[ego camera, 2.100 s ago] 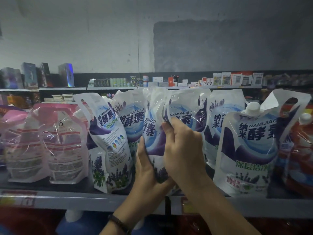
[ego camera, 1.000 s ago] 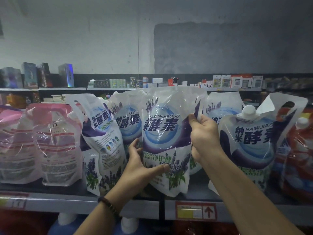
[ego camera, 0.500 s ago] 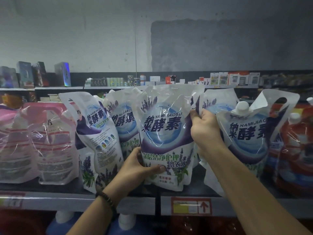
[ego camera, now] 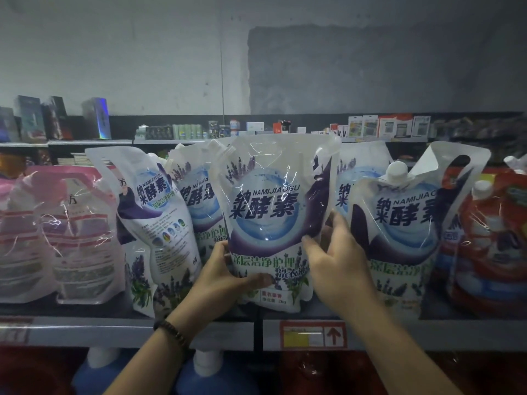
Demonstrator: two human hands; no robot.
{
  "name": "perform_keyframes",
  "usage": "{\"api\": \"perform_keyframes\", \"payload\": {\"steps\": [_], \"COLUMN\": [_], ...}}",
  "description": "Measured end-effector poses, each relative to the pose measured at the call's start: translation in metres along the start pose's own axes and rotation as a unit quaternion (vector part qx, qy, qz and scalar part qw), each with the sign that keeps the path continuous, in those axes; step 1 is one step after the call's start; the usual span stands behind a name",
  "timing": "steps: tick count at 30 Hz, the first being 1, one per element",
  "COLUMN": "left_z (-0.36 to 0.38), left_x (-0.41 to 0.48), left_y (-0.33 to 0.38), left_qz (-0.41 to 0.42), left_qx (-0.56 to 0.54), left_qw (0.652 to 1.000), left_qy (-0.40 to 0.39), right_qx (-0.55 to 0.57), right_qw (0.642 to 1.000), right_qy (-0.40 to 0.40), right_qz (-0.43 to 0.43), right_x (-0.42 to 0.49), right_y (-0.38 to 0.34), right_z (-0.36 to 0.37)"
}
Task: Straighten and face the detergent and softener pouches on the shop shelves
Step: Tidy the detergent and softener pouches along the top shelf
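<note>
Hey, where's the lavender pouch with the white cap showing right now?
In the head view, the capped pouch stands right of centre on the shelf, between the hand-held centre pouch and the red pouches at the right edge.

A: Which one is being held?
B: The purple-and-white pouch (ego camera: 271, 212) in the middle, upright, label facing out. The left hand (ego camera: 225, 276) grips its lower left side, thumb across the front. The right hand (ego camera: 339, 260) holds its right edge.
A: And beside it?
B: Matching pouches (ego camera: 399, 223) on both sides, pink pouches (ego camera: 71, 232) far left and red pouches (ego camera: 490, 238) far right, all on the shelf (ego camera: 171, 332).
</note>
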State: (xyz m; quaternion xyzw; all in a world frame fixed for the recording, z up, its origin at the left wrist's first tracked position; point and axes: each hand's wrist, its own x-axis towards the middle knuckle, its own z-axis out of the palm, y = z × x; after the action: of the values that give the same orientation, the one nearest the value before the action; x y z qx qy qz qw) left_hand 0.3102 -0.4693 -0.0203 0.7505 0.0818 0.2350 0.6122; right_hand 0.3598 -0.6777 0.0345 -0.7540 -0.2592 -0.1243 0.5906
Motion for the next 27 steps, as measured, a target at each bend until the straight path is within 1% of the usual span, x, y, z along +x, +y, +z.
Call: {"api": "perform_keyframes", "payload": {"steps": [7,14,18,27], "left_z": [0.006,0.017,0.023,0.041], "left_x": [0.003,-0.003,-0.006,-0.012], "left_y": [-0.003,0.0,0.001,0.004], "left_qz": [-0.002,0.009,0.024,0.029], "left_qx": [-0.006,-0.008,-0.007,0.014], "left_qw": [1.0,0.999,0.999,0.999], "left_qy": [0.015,0.032,0.025,0.04], "right_qx": [-0.023,0.005,0.027,0.057], "right_qw": [0.999,0.999,0.998,0.997], "right_qy": [-0.021,-0.047,-0.043,-0.028], "right_qz": [-0.011,0.024,0.027,0.032], "right_x": [-0.049,-0.058,-0.059,-0.061], "right_y": [0.025,0.036,0.038,0.045], "right_z": [0.001,0.001,0.001,-0.007]}}
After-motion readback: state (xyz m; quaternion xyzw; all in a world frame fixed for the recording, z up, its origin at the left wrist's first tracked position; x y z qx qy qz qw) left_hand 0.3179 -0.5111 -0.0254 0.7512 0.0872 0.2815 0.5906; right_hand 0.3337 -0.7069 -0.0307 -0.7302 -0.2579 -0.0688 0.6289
